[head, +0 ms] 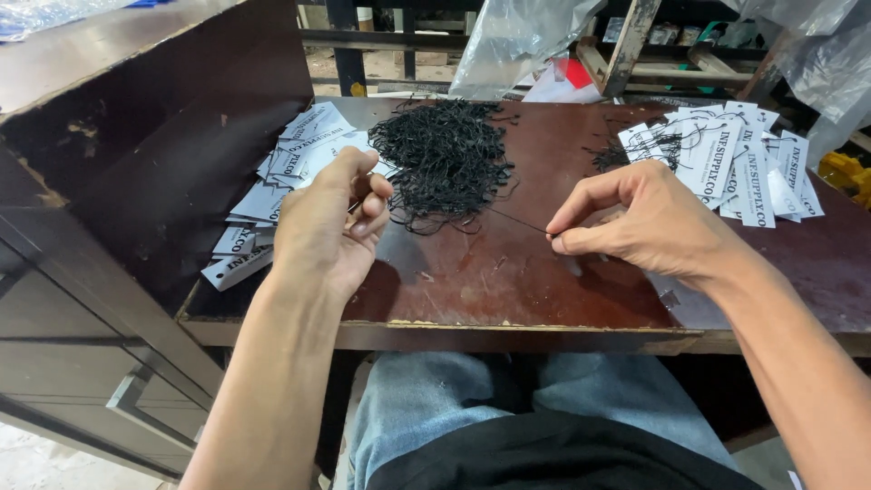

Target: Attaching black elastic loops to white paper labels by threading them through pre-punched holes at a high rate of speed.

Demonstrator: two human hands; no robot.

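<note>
**A black string drawn taut between two hands**

A thin black string (517, 220) runs from the tangled pile toward the near right, just above the middle of the brown bench (508, 281). The right hand (635, 222) pinches its end between thumb and forefinger, the other fingers curled in. The left hand (331, 222) is closed narrow, its fingers folded in on something small that cannot be made out, just left of the pile of black strings (443, 159). Behind that hand, on the left, white paper tags (272, 186) lie loosely stacked. At the far right lies another heap of white tags with strings (726, 159). Clear plastic bags (517, 41) hang beyond the far edge.
</note>
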